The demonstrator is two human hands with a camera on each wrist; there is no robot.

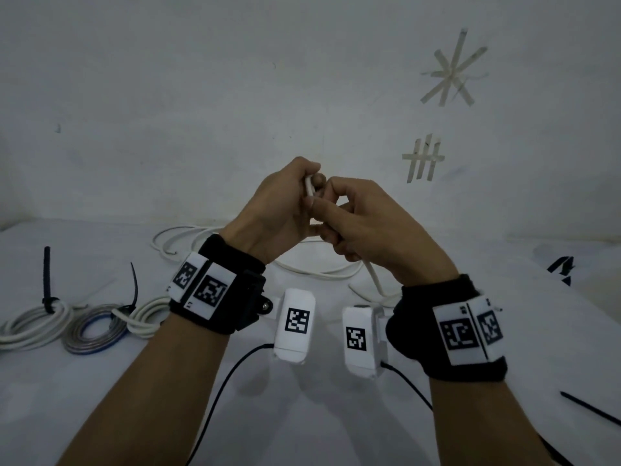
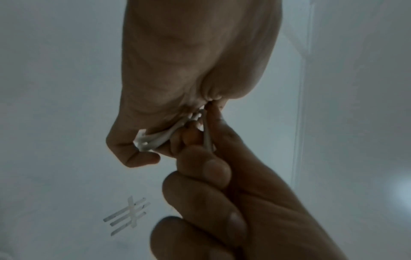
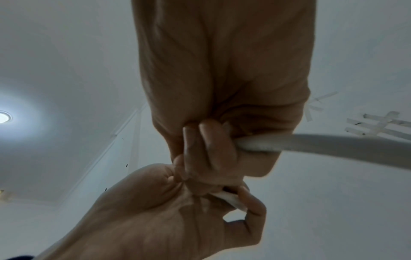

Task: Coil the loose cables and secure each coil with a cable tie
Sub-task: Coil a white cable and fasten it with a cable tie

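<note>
Both hands are raised together over the table in the head view. My left hand (image 1: 302, 193) pinches the end of a flat white cable (image 1: 308, 191). Just below it, my right hand (image 1: 339, 230) grips the same cable, which hangs from that fist (image 1: 373, 275) to loose loops (image 1: 181, 238) on the table. The left wrist view shows the cable end (image 2: 153, 139) held in the left hand's fingertips (image 2: 135, 156). In the right wrist view the right hand's fingers (image 3: 206, 146) are curled round the cable (image 3: 322, 146). A loose black cable tie (image 1: 591, 410) lies at the near right.
Three tied coils lie at the left: a white coil (image 1: 30, 327) with an upright black tie (image 1: 46, 280), a grey-blue coil (image 1: 95, 334) and another white coil (image 1: 149, 317). The white table (image 1: 336, 432) meets a white wall with tape marks (image 1: 421, 158). Black wrist-camera leads run toward me.
</note>
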